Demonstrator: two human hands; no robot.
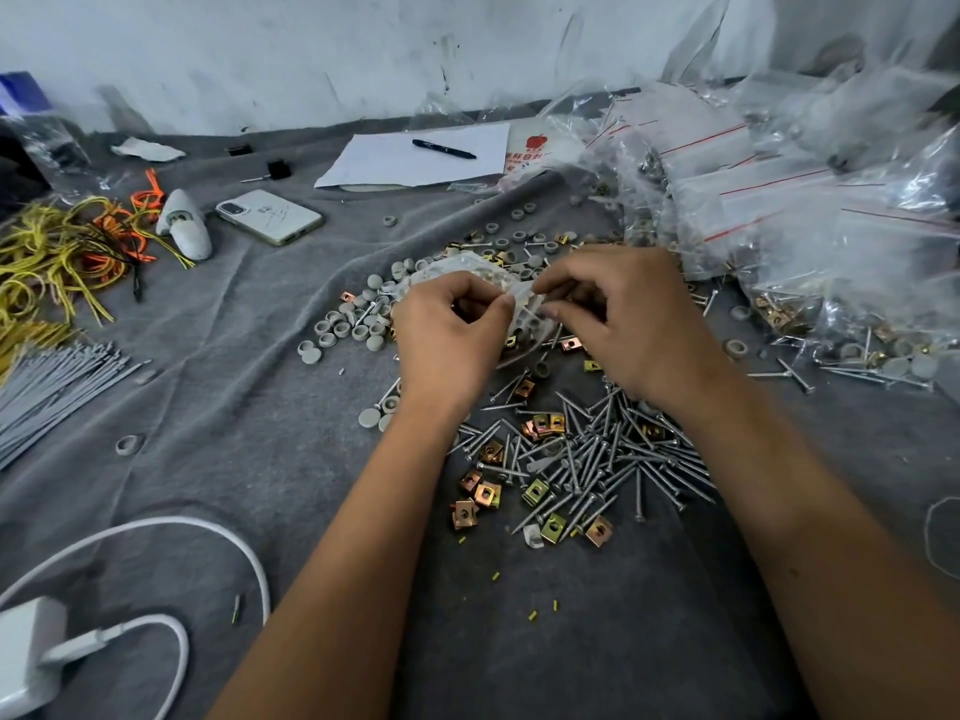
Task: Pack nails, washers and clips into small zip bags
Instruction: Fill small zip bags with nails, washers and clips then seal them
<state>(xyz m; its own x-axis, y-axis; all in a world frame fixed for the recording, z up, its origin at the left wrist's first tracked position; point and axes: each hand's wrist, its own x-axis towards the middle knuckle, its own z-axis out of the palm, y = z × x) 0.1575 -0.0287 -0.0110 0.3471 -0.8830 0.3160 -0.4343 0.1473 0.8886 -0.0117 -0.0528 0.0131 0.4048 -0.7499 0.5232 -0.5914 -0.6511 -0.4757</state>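
Clear zip bag (522, 304), both hands pinching

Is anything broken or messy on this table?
Yes. The white phone lying on the grey cloth has scratchy, crack-like lines on its back. Tiny yellow bits lie scattered near the nails, like stray scraps.

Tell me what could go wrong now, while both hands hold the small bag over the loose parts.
1. The left hand and right hand pinch the small zip bag only at its top edge; if the seal is not fully pressed, parts inside may spill out.
2. It hangs above the mixed grey caps, so spilled parts would be hard to recount.
3. The loose nails lie under the right wrist and could prick it.
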